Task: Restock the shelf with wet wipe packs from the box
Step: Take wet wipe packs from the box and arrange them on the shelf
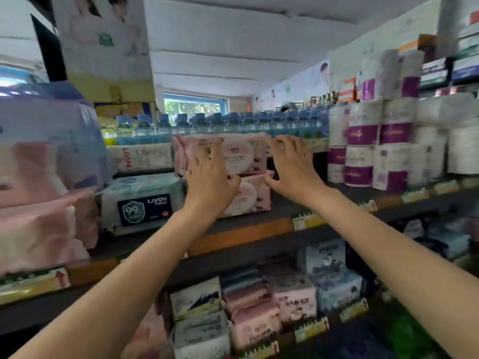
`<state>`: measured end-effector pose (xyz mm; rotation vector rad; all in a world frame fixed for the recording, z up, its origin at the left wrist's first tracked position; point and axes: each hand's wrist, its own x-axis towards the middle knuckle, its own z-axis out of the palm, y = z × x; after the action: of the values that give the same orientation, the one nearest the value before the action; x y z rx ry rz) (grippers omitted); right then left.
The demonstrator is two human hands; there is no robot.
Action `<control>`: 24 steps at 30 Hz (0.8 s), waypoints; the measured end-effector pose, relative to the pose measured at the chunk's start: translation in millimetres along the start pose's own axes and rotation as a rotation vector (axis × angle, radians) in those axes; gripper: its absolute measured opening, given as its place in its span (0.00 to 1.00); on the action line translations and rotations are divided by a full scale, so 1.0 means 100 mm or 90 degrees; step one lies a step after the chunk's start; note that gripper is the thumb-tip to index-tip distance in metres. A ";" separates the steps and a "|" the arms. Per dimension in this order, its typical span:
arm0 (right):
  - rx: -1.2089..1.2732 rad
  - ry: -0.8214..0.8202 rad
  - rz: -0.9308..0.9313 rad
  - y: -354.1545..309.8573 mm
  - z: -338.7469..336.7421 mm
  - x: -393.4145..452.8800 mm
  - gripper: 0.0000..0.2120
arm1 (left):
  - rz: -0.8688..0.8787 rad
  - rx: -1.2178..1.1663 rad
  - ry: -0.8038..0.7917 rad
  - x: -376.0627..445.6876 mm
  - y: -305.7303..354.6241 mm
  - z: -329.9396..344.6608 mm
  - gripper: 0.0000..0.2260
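Note:
Two pink wet wipe packs sit stacked on the dark shelf [285, 203]. The upper pink pack [238, 154] lies on the lower pink pack [248, 195]. My left hand [210, 177] lies over the front left of the stack, fingers spread and bent against the upper pack. My right hand [290, 167] touches the upper pack's right end with its fingertips, thumb near the seam between the two packs. The box is not in view.
A pale green Liyou wipe pack [142, 203] lies left of the stack, with pink bundles [39, 224] further left. Toilet roll packs [375, 143] stand at the right. Blue-capped bottles [233, 125] line the back. More wipe packs [248, 309] fill the lower shelf.

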<state>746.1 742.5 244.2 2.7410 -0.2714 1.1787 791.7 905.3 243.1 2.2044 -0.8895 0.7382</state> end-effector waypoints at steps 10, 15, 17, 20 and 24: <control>-0.087 -0.346 0.374 1.04 -1.08 -3.18 0.19 | 0.284 -0.193 -0.462 -1.82 1.88 1.27 0.25; -0.072 -0.545 0.712 1.01 -2.04 -5.50 0.11 | 0.492 -0.282 -0.735 -3.40 2.92 1.55 0.23; -0.080 -0.583 0.830 0.83 -2.40 -6.30 0.10 | 0.590 -0.279 -0.806 -4.03 3.29 1.58 0.23; -0.102 -0.620 0.988 0.48 -2.83 -7.33 0.11 | 0.700 -0.280 -0.891 -4.84 3.77 1.55 0.21; -0.071 -0.612 1.151 0.13 -3.19 -8.38 0.08 | 0.809 -0.230 -0.951 -5.82 4.23 1.52 0.20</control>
<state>-47.3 885.3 -149.2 2.1095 -2.9504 -0.4197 156.7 781.1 -107.6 1.3150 -2.8701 -0.8356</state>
